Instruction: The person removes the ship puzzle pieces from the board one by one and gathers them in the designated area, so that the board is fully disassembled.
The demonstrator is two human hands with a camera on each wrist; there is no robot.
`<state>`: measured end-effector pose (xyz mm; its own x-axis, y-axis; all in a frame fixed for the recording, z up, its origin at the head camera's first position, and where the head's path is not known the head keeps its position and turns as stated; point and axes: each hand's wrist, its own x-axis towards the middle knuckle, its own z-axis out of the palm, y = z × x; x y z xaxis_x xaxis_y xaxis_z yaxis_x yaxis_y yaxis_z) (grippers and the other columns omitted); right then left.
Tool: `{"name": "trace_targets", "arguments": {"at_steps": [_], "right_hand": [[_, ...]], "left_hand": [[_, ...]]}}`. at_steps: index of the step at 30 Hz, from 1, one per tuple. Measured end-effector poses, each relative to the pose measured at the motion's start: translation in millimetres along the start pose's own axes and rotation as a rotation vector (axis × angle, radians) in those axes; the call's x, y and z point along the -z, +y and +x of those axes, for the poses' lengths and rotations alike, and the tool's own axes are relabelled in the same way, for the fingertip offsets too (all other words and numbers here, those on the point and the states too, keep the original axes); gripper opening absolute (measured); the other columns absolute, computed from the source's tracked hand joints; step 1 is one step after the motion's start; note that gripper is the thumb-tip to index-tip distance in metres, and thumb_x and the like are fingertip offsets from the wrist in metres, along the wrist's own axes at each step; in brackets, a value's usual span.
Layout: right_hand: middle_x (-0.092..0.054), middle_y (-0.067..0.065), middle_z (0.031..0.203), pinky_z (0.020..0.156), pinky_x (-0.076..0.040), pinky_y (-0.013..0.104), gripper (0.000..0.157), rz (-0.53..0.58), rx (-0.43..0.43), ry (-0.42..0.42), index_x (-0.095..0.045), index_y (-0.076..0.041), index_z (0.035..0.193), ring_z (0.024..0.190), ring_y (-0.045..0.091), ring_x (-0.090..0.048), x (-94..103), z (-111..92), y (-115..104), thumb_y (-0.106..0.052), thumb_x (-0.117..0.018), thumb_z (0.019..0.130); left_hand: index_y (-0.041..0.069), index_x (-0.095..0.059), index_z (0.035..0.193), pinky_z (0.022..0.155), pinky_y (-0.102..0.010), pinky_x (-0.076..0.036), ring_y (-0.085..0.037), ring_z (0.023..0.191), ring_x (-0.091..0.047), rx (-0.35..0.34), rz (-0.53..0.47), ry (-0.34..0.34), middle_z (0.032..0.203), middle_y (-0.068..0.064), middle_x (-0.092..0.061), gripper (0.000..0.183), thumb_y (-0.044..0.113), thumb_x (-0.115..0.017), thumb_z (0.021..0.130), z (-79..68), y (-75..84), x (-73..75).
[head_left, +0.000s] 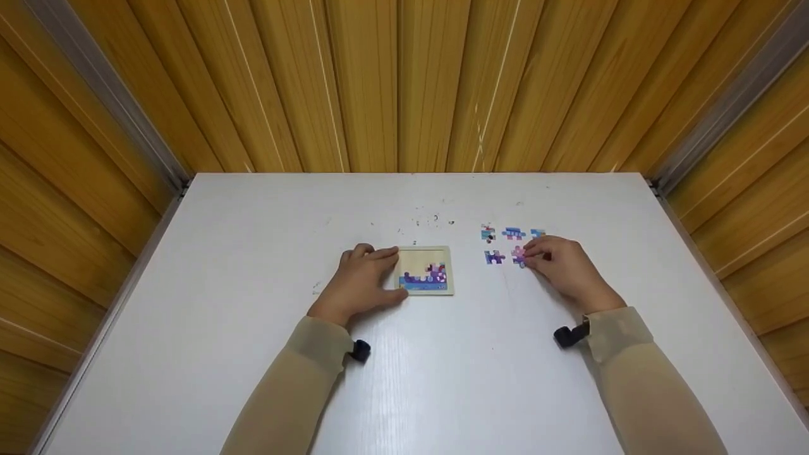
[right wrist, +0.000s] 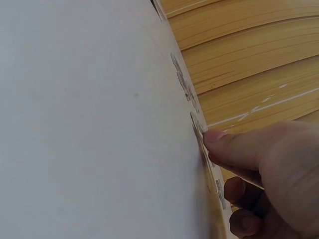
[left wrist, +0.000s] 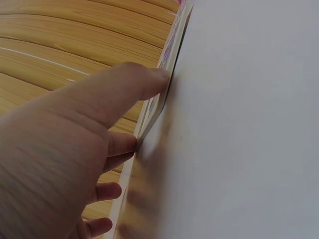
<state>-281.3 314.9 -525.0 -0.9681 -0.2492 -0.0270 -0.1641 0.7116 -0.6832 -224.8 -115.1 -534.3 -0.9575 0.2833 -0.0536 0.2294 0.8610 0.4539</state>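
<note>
Puzzle tray (head_left: 451, 272): left side gripped between spread thumb and fingers, left hand (head_left: 359, 281). Pink puzzle piece (head_left: 518, 254): at fingertips, right hand (head_left: 567, 266); apparently pinched, thumb and forefinger nearly together.

Against the left hand (head_left: 360, 284) the frame (head_left: 450, 272) shows pale cream, its fitted pieces (head_left: 423, 285) blue along the near edge, purple and pink above. At the right hand (head_left: 569, 268) there's a pink-and-purple piece (head_left: 518, 254); to that hand's left, a purple-blue piece (head_left: 493, 257). Khaki sleeves (head_left: 278, 385) sit behind both hands, the surface (head_left: 442, 373) under them white, the wall (head_left: 379, 88) ahead yellow-brown, wood-grained.
</note>
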Motion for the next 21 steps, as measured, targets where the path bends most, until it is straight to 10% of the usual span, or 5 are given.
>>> {"name": "trace_targets", "arguments": {"at_steps": [21], "right_hand": [[-0.074, 0.016, 0.145, 0.114, -0.051, 0.056, 0.02, -0.103, 0.03, 0.011, -0.085, -0.003, 0.124, 0.131, 0.039, -0.067, 0.2, 0.6, -0.9, -0.012, -0.074, 0.109]], "left_hand": [[0.021, -0.059, 0.167, 0.132, -0.054, -0.036, -0.03, 0.156, -0.046, -0.013, 0.009, 0.009, 0.176, 0.009, -0.053, 0.086, 0.06, -0.083, 0.094, -0.7, 1.1, 0.3]]}}
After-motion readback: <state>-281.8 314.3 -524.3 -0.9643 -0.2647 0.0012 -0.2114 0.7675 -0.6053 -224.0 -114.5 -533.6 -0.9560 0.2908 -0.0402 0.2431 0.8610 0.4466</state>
